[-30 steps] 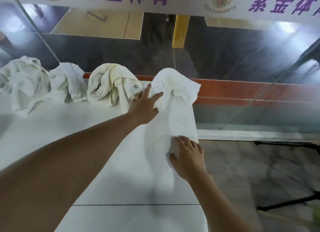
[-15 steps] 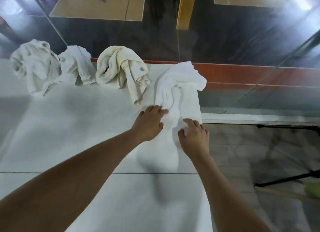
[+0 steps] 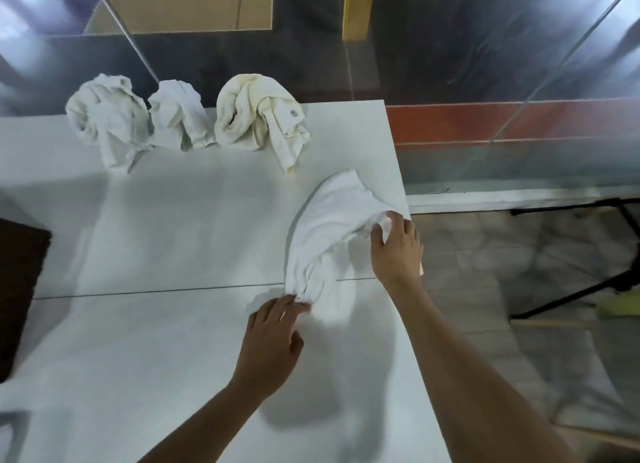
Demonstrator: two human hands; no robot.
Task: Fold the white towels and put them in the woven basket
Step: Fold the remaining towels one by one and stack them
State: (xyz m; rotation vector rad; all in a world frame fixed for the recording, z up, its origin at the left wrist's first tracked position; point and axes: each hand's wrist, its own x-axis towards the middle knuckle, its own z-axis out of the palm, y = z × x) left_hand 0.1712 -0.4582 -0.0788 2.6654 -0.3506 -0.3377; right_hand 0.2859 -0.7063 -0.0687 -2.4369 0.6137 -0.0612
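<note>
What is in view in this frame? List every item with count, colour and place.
Held towel: one, white, bunched, right side of table, gripped at both ends.
Crumpled towels: three at the far edge; white, white, cream with a small tag.
Table: one, white, seam running across.
Dark object: one, brown-black, left edge, cut off; cannot tell what it is.
Stand legs: black, on the floor at right.
Left hand: pinches the towel's near end.
Right hand: grips the towel's right end.

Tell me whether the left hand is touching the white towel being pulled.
Touching. The head view shows the left hand with its fingers pinching the near end of the white towel.
</note>
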